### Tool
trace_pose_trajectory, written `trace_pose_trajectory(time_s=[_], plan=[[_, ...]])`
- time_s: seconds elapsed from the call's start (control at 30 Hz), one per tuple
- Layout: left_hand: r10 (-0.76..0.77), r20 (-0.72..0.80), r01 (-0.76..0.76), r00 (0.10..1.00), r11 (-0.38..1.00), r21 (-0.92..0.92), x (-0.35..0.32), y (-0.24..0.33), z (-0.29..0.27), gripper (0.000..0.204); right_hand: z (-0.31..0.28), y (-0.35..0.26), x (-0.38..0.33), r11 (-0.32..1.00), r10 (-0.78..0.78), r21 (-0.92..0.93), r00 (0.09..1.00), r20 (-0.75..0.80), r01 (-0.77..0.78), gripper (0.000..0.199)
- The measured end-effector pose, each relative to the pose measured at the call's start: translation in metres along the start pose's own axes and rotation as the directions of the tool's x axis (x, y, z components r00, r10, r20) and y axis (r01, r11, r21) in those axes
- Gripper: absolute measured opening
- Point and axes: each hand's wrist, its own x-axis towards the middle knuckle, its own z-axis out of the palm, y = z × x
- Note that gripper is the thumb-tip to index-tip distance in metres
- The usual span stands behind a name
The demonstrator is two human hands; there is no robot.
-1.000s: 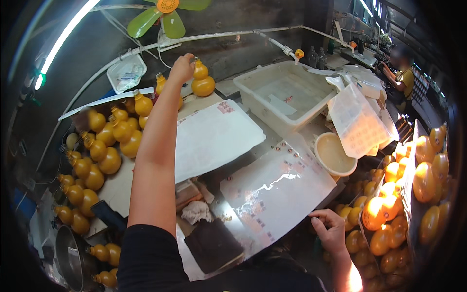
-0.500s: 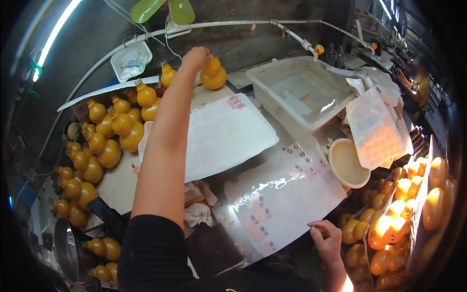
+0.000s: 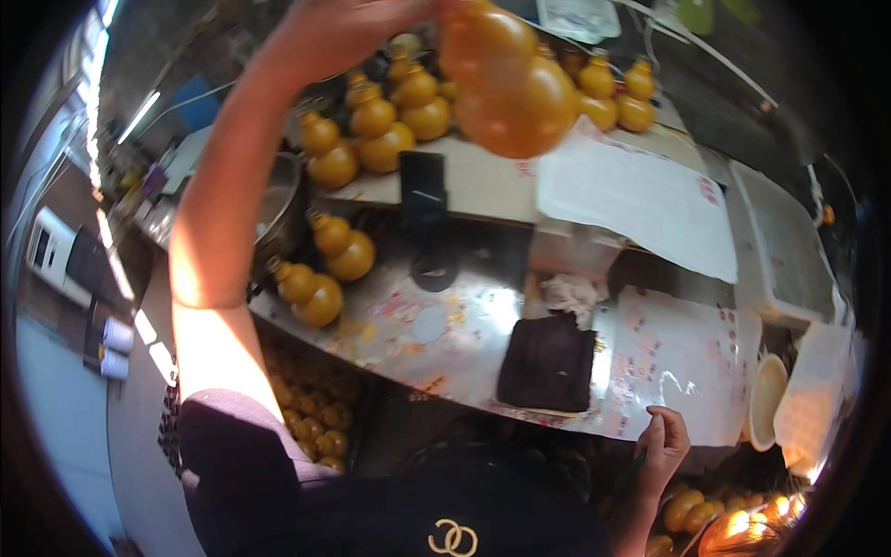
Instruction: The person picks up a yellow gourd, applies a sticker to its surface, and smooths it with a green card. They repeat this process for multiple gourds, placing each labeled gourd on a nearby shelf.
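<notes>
My left hand (image 3: 357, 26) is raised high at the top of the view, closed round the neck of an orange-yellow gourd-shaped bottle (image 3: 515, 93), which is large, tilted and blurred. Its fingertips run out past the upper edge. Behind it, several more gourd-shaped bottles (image 3: 376, 125) stand on the raised board. My right hand (image 3: 665, 438) rests at the table's front edge, by the printed clear sheet (image 3: 682, 357). Thumb and fingers are pressed together there; whatever they hold, if anything, is too small to make out. A white sheet (image 3: 631, 195) lies farther back.
A dark folded cloth (image 3: 548, 367) lies left of the clear sheet, near a phone (image 3: 423, 190) on a stand. On the right are a clear plastic tub (image 3: 784, 241) and a cream bowl (image 3: 767, 401). Two gourd bottles (image 3: 316, 297) stand front left; more fill containers below the table.
My left hand has lifted the gourd bottle off the back of the table and brought it up, leftward and close. The view has swung left. My right hand stays by the clear sheet.
</notes>
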Motion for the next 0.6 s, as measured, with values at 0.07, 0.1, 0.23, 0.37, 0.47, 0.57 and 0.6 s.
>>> trace_pose_trajectory(time_s=[0.07, 0.1, 0.23, 0.37, 0.47, 0.57, 0.6], plan=[[-0.081, 0.004, 0.081, 0.997, 0.994, 0.08, -0.049, 0.014, -0.043, 0.022, 0.013, -0.001, 0.003, 1.0, -0.027, 0.0, 0.996, 0.083, 0.027, 0.013], [-0.119, 0.004, 0.118, 0.993, 0.986, 0.116, -0.071, 0.016, -0.061, 0.022, 0.022, -0.001, 0.004, 0.999, -0.041, 0.005, 0.993, 0.111, 0.041, 0.013], [-0.335, -0.075, 0.343, 0.939, 0.907, 0.242, -0.168, -0.006, -0.101, 0.019, 0.05, -0.004, 0.007, 0.997, -0.074, 0.022, 0.967, 0.243, 0.071, 0.013], [-0.363, -0.169, 0.399, 0.916, 0.794, 0.459, -0.245, -0.039, -0.109, 0.019, 0.063, -0.001, 0.001, 0.995, -0.095, 0.007, 0.953, 0.289, 0.097, 0.012], [-0.444, -0.15, 0.447, 0.883, 0.704, 0.552, -0.296, -0.07, -0.099, 0.013, 0.06, 0.0, -0.003, 0.994, -0.09, -0.035, 0.952, 0.293, 0.105, 0.012], [-0.491, -0.098, 0.428, 0.866, 0.625, 0.652, -0.332, -0.1, -0.077, 0.013, 0.057, 0.001, -0.006, 0.993, -0.09, -0.055, 0.96, 0.266, 0.109, 0.013], [-0.478, -0.091, 0.413, 0.874, 0.63, 0.658, -0.345, -0.109, -0.07, 0.012, 0.057, 0.001, -0.006, 0.992, -0.088, -0.06, 0.962, 0.259, 0.107, 0.013]])
